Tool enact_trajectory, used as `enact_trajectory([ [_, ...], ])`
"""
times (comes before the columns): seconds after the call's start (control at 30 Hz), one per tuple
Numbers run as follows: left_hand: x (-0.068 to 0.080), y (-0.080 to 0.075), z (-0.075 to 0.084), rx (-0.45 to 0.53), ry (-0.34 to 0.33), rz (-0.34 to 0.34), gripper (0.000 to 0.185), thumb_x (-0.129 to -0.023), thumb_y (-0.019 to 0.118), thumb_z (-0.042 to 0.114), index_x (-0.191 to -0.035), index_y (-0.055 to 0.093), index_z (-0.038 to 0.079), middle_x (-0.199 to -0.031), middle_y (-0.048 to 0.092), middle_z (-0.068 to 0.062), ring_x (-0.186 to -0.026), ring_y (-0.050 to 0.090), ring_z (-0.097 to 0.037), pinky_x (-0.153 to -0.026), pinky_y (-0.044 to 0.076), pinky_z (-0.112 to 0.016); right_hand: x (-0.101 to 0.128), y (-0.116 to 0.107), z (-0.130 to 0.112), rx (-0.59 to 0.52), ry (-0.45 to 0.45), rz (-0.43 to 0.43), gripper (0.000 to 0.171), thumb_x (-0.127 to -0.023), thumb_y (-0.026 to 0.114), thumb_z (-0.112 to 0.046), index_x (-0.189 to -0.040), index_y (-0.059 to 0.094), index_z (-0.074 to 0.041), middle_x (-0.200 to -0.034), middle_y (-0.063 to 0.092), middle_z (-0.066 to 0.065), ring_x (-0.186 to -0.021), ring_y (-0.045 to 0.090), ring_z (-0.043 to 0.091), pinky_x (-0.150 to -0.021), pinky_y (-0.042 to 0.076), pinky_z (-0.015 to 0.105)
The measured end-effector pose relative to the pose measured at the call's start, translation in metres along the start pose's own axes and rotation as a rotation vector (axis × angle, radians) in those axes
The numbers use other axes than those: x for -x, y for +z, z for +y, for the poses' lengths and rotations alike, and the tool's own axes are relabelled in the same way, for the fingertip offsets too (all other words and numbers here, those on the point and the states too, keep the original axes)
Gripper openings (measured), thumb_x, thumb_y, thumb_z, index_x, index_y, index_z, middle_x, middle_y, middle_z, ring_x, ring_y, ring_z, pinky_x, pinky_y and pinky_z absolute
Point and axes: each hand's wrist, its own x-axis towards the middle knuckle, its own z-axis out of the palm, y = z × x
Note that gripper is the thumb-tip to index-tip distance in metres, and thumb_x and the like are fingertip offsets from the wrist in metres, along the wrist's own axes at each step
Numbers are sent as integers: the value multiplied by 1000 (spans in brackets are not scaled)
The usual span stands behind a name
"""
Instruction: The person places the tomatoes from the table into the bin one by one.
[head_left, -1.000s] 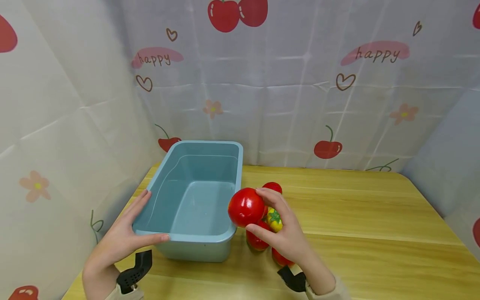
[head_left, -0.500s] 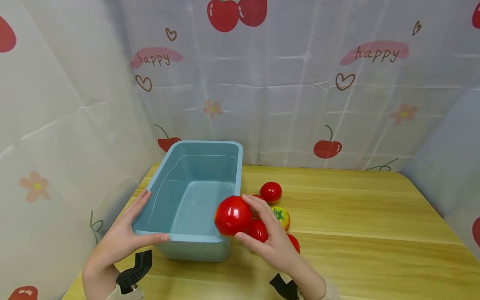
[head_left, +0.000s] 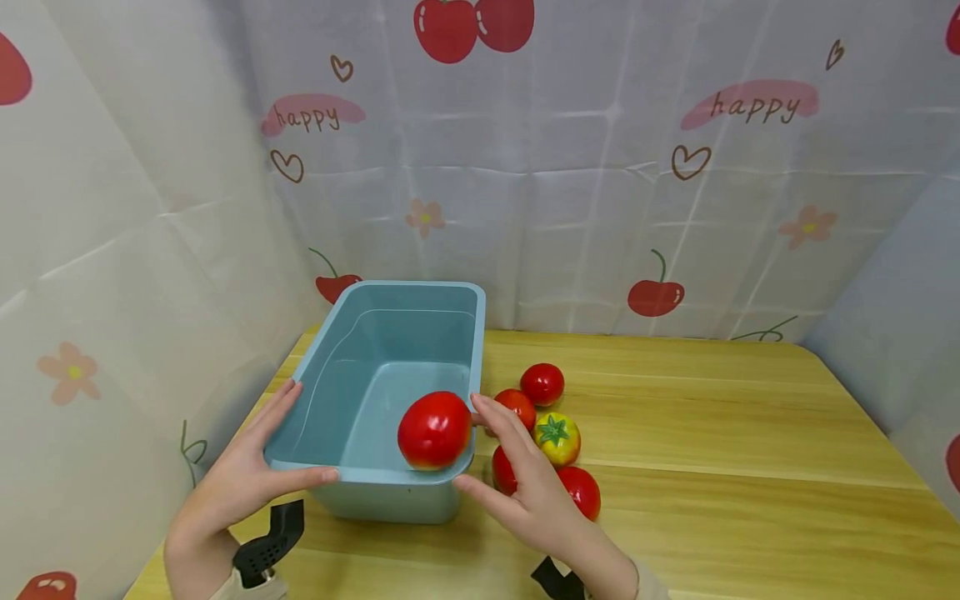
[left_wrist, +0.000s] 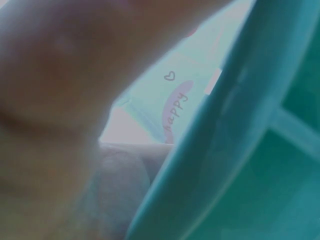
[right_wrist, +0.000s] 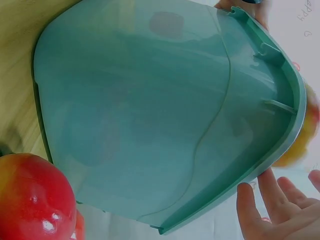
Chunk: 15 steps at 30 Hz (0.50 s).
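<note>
A blue plastic tub (head_left: 390, 392) stands at the bench's (head_left: 712, 433) left edge, its far end close to the back edge by the cherry-print curtain (head_left: 600, 167). The left hand (head_left: 240, 475) grips the tub's near left corner: fingers lie along the left rim and the thumb curls across the near rim. In the left wrist view the palm fills most of the picture, blurred, with the tub's rim (left_wrist: 235, 125) right against it.

The right hand (head_left: 517, 492) is spread with straight fingers and holds nothing, just beside the tub's near right corner. A large red tomato (head_left: 435, 430) sits over that corner, partly inside the rim; whether it touches the tub or the fingertips (head_left: 480, 404) is hard to tell from the head view. In the right wrist view the fingertips (right_wrist: 270, 200) show outside the tub's rim (right_wrist: 295, 100), apart from it.

On the bench just right of the tub lie four more pieces: two small red tomatoes (head_left: 542, 383) (head_left: 516, 407) farther back, a yellow-red tomato with a green stalk (head_left: 557, 438) and another red tomato (head_left: 582, 492) nearer, the last partly behind the right hand.
</note>
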Motion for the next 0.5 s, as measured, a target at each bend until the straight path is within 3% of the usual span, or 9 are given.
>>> enact_trajectory([
  [0.17, 0, 0, 0, -7, 2, 3, 106, -71, 83, 30, -152, 14, 20, -157, 7, -2, -135, 17, -40, -94, 30, -62, 0, -1, 0, 18, -19, -5, 75, -86, 69, -24, -148, 28, -17, -140, 41, 1, -121, 46, 18, -96, 43, 44],
  [0.5, -1, 1, -1, -17, 2, 6, 105, -71, 82, 32, -152, 16, 19, -157, 8, -1, -133, 19, -40, -93, 32, -60, 0, -12, 1, -35, 43, -47, 67, -88, 67, -24, -145, 33, -19, -139, 41, 1, -122, 46, 17, -95, 44, 42],
])
